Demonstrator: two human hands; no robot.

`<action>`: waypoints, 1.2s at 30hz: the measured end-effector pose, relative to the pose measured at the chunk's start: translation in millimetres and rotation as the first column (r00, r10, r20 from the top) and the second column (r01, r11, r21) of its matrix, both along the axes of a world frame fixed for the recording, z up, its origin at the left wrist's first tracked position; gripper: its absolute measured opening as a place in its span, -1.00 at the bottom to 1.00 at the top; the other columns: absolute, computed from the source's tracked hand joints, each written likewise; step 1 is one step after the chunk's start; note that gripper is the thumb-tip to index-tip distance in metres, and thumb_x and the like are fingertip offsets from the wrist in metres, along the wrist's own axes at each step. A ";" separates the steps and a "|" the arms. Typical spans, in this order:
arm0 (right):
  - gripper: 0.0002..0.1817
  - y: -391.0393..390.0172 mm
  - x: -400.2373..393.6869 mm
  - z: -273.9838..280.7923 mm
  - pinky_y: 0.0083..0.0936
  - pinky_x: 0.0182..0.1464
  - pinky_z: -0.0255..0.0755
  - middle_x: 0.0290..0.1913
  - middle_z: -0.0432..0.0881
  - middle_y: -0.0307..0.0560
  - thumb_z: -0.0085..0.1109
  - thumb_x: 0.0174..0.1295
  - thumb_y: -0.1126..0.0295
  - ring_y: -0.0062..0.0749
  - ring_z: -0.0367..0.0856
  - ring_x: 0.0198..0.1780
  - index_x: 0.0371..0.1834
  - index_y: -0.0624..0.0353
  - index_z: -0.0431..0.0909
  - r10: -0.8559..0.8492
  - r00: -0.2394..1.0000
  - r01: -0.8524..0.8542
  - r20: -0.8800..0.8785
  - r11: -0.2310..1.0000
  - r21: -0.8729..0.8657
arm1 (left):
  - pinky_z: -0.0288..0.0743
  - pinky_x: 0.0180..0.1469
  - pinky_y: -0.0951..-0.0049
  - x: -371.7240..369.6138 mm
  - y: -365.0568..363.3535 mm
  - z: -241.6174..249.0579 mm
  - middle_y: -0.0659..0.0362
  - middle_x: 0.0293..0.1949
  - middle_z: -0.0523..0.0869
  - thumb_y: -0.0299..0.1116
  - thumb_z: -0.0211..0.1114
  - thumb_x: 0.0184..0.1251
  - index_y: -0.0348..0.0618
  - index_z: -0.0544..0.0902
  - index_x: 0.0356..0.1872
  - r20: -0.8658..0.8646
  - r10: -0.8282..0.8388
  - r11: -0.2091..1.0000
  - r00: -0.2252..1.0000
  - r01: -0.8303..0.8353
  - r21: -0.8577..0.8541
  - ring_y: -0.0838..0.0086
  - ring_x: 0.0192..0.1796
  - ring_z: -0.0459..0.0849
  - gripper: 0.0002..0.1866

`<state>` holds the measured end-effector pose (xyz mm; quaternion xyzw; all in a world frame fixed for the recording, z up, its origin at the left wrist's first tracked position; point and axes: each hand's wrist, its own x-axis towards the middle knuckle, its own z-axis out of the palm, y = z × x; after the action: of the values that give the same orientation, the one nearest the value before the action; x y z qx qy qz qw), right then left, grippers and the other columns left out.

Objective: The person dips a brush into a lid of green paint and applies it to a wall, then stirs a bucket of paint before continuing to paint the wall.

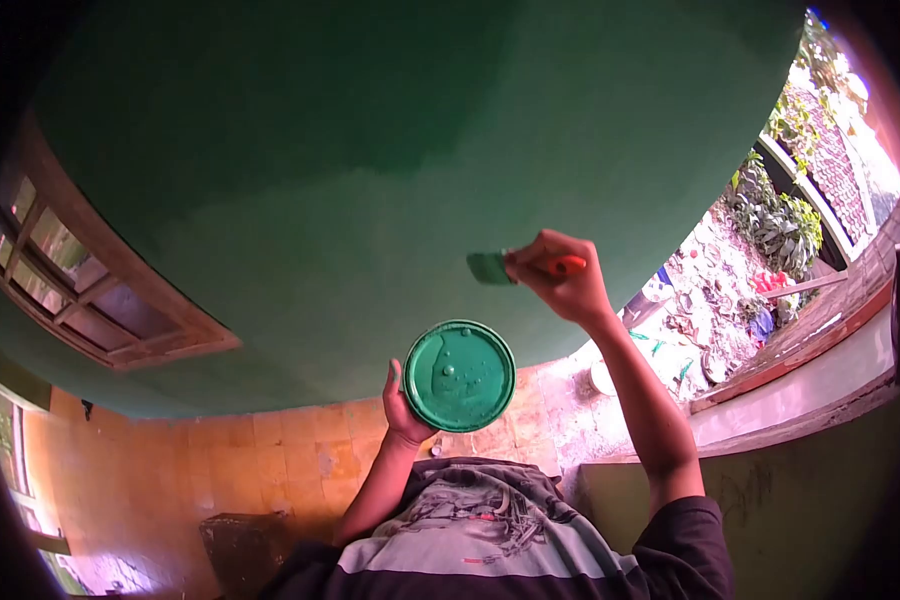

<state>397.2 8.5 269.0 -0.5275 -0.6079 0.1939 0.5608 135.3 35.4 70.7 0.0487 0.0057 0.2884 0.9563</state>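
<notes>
My right hand [570,280] is closed round the red handle of a paintbrush [490,268]. Its green-coated bristles point left, close in front of the green wall [370,250]. Below and left of the brush, my left hand [406,412] grips a round paint tub [460,376] from its lower left side, thumb up along the rim. Green paint with a few bubbles fills the part of the tub I look into. Most of the left fingers are hidden beneath it. On the wall, a darker green area [370,100] spreads above a lighter one.
A wooden-framed window [110,290] is set in the wall at left. Orange tiles [300,450] cover the floor, where a dark box-like object [240,550] stands. At right, past a low ledge [800,350], lie rubble [710,300] and plants [780,220] outdoors.
</notes>
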 end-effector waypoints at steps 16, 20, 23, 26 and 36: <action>-0.77 -42.7 -74.5 -83.3 -0.29 -0.29 0.60 -0.33 0.74 -0.16 0.29 -0.05 0.53 -0.19 0.75 -0.30 -0.25 0.11 0.66 0.181 0.770 -0.050 0.612 0.973 -0.225 | 0.25 0.53 -0.17 1.9 6.1 -9.5 -0.07 0.48 0.44 0.27 -0.02 0.56 -0.19 0.30 0.54 0.042 -0.037 0.995 0.998 0.041 -0.093 0.01 0.50 0.42 -0.19; -0.80 -49.4 -79.5 -85.8 -0.33 -0.22 0.65 -0.21 0.81 -0.16 0.34 -0.04 0.56 -0.22 0.78 -0.24 -0.29 0.13 0.67 0.220 0.795 -0.095 0.566 0.965 -0.243 | 0.25 0.54 -0.15 1.6 5.1 -15.0 -0.09 0.46 0.46 0.26 -0.01 0.57 -0.19 0.30 0.54 0.037 -0.013 0.998 0.999 0.015 -0.063 0.02 0.49 0.44 -0.20; -0.83 -50.4 -78.7 -93.7 -0.40 -0.15 0.69 -0.18 0.83 -0.10 0.36 0.06 0.63 -0.30 0.82 -0.20 -0.28 0.18 0.67 0.142 0.920 -0.067 0.365 0.975 -0.211 | 0.26 0.53 -0.16 1.8 5.7 -15.7 -0.10 0.47 0.45 0.26 -0.04 0.58 -0.20 0.32 0.53 0.081 -0.023 0.997 0.996 0.029 -0.076 0.00 0.49 0.43 -0.21; -0.88 -46.5 -72.1 -95.2 -0.48 -0.11 0.73 -0.22 0.82 0.07 0.41 0.20 0.66 -0.36 0.83 -0.21 -0.29 0.35 0.63 -0.114 0.961 0.051 -0.253 0.969 -0.242 | 0.25 0.53 -0.17 2.1 5.2 -14.3 -0.10 0.48 0.44 0.26 -0.02 0.57 -0.20 0.32 0.53 -0.056 0.003 0.998 0.998 -0.007 -0.063 0.01 0.49 0.42 -0.20; -0.82 -52.2 -69.9 -134.3 -0.46 -0.29 0.79 -0.28 0.74 0.05 0.41 0.21 0.58 -0.26 0.81 -0.28 -0.32 0.31 0.53 -0.524 0.549 0.182 -0.651 0.835 -0.519 | 0.23 0.53 -0.21 4.6 4.0 -7.5 -0.13 0.50 0.40 0.25 0.06 0.53 -0.21 0.32 0.53 -0.113 0.013 1.000 0.994 -0.015 -0.019 -0.04 0.49 0.40 -0.18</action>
<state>327.3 -43.7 134.7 -0.6063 -0.1336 0.3981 0.6753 139.9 39.3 63.2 0.0551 0.0628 0.2919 0.9528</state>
